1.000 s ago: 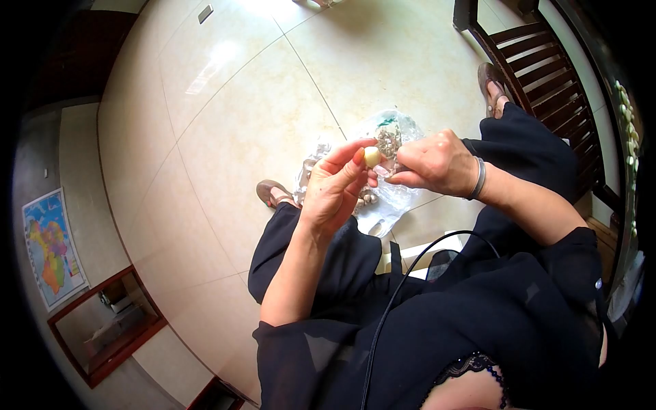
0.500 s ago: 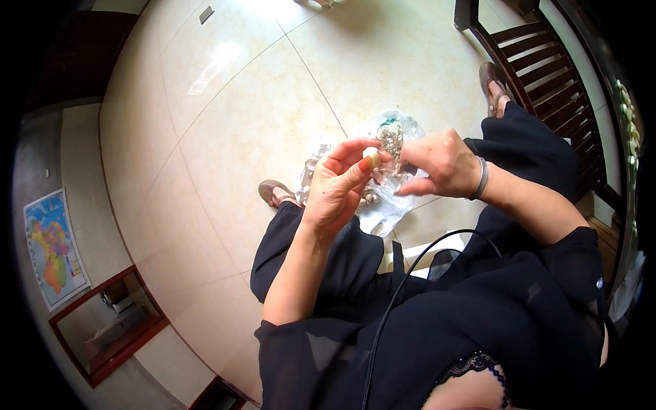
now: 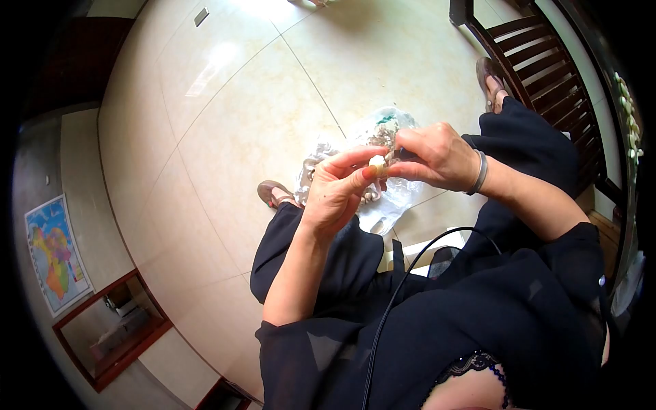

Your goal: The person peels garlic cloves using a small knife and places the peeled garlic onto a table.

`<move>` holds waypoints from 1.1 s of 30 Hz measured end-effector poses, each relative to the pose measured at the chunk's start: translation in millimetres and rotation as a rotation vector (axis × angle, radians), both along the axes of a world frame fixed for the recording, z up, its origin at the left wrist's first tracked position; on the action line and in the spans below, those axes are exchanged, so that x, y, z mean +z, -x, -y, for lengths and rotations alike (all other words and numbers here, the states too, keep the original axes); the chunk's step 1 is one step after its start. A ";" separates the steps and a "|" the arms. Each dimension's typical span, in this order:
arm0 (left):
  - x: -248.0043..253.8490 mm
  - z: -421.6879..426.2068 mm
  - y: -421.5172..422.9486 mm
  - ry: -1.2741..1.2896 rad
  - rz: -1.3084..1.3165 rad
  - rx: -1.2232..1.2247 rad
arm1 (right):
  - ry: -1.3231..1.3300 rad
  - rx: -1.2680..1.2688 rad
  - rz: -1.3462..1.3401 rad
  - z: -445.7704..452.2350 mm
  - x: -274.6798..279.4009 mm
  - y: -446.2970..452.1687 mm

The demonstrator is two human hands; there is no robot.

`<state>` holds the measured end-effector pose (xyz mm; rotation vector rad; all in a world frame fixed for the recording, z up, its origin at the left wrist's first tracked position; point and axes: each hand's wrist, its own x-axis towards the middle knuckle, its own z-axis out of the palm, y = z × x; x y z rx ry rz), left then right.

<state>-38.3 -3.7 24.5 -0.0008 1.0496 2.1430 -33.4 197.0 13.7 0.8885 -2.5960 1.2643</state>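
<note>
My left hand (image 3: 336,188) holds a small, pale, rounded piece that looks like a garlic clove (image 3: 377,162) between thumb and fingertips. From the other side, my right hand (image 3: 434,158) reaches in with thumb and forefinger bent to the clove, pinching at its edge. Below both hands, a thin white plastic bag (image 3: 384,217) lies spread on the floor between my feet. Shreds of dry peel (image 3: 387,133) are heaped on its far part. Several small round pale pieces (image 3: 370,197) lie nearer, partly hidden by my left hand.
A dark slatted wooden chair (image 3: 540,61) stands at the right. Behind the bag, pale floor tiles (image 3: 225,150) stretch out. A black cable (image 3: 393,301) hangs across my front, over a white stool-like edge (image 3: 427,256). A map (image 3: 58,253) is on the left wall.
My right hand has moved left and its thumb and forefinger have come together at the clove. My left hand has stayed almost in place, still holding it.
</note>
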 end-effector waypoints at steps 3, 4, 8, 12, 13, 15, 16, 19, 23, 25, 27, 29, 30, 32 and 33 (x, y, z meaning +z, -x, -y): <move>1.5 -0.6 0.1 0.016 0.001 0.006 | 0.017 0.016 -0.004 0.2 -1.5 0.1; 2.0 -0.6 0.1 0.019 0.001 0.003 | 0.000 0.026 0.025 -0.3 -0.4 -0.1; -0.7 1.2 0.3 0.012 0.009 -0.012 | 0.015 0.045 0.042 0.5 -2.1 0.0; 1.4 1.1 0.5 0.028 0.010 -0.007 | 0.038 0.067 0.060 0.8 -2.2 0.7; 1.7 1.2 0.5 0.032 0.007 -0.005 | 0.050 0.082 0.083 0.8 -2.1 0.4; 0.5 2.1 0.7 0.040 0.008 -0.008 | 0.061 0.097 0.107 1.0 -1.8 0.0; -0.2 2.5 0.8 0.049 0.008 -0.010 | 0.069 0.096 0.098 1.3 -1.3 -0.1; -1.1 3.2 1.1 0.028 0.007 -0.020 | 0.038 0.090 0.064 -0.5 2.3 -0.7; -0.2 1.7 1.9 0.003 0.012 -0.007 | -0.059 0.083 0.011 -1.2 3.6 -0.9; -0.5 0.9 2.0 -0.017 0.037 0.008 | -0.054 0.082 -0.015 -0.9 2.2 -1.2; -1.0 -0.1 1.9 -0.007 0.039 0.018 | -0.051 0.081 -0.041 -0.5 1.2 -1.5; -0.6 -0.2 1.7 0.002 0.042 0.030 | -0.020 0.051 -0.077 0.2 0.6 -1.7; 0.4 -0.2 1.6 0.000 0.048 0.025 | -0.020 0.052 -0.077 -0.1 0.2 -1.3; 0.2 0.5 1.4 -0.002 0.055 0.021 | -0.031 -0.007 -0.024 -1.2 -0.6 -0.1; -1.3 1.2 1.0 -0.009 0.054 0.012 | -0.031 -0.007 -0.023 -1.2 0.8 -0.3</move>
